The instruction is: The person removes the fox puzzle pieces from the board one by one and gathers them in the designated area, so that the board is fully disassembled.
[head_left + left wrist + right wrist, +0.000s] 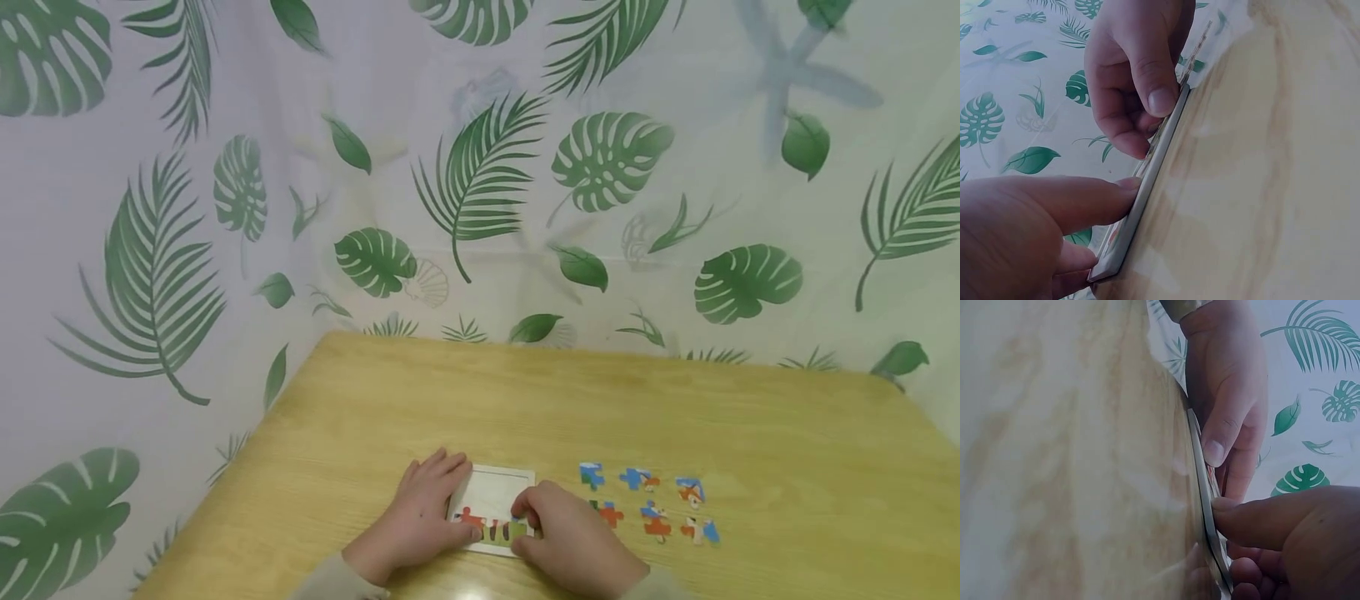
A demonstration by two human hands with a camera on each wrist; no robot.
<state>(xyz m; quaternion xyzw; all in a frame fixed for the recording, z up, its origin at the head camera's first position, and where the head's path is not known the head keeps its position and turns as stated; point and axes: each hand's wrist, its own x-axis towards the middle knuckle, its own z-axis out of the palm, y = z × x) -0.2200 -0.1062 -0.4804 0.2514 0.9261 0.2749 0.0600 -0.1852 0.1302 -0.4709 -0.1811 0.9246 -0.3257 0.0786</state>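
A small square puzzle tray [500, 482] with a pale frame lies on the table between both hands. Along its near side sit puzzle pieces [492, 531] in red, green and white. My left hand [420, 508] rests over the tray's left edge, fingers fairly straight and thumb pressing on the pieces near the front rim. At the near right corner, my right hand [566, 533] pinches a greenish puzzle piece [517, 530] between thumb and curled index finger, low against the tray. In the left wrist view, both thumbs reach the tray's rim [1141, 206]; the pinched piece is largely hidden there.
Several loose puzzle pieces lie in two rows right of the tray, among them a blue and green one [592, 475] and an orange and blue one [656, 521]. The wooden table [570, 400] meets a leaf-printed curtain [495, 300] at its back and left edges.
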